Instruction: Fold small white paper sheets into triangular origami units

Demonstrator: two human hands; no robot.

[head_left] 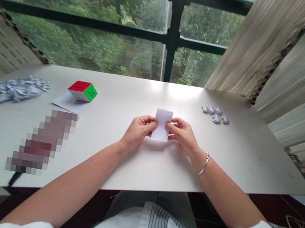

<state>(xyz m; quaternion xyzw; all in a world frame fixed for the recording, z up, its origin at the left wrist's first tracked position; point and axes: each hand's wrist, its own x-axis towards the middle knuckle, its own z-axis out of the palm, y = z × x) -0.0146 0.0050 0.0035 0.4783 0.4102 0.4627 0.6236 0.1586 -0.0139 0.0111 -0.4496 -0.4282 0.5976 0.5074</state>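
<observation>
A small white rectangle of paper (pixel 161 132) is held upright just above the table, over its middle. My left hand (pixel 140 129) pinches its left edge, thumb on the near face and fingers behind. On the right edge, my right hand (pixel 182 134) grips it the same way, with a silver bracelet on that wrist. The paper's top edge looks folded, but its far side is hidden from me. Both hands are closed on this one sheet.
The white table (pixel 107 102) stands against a window. At its left lies a heap of small folded paper pieces (pixel 15 90). A Rubik's cube (pixel 81 90) sits on white paper (pixel 64 101), near a pixelated long object (pixel 43 140). Several folded paper pieces (pixel 216 113) lie right.
</observation>
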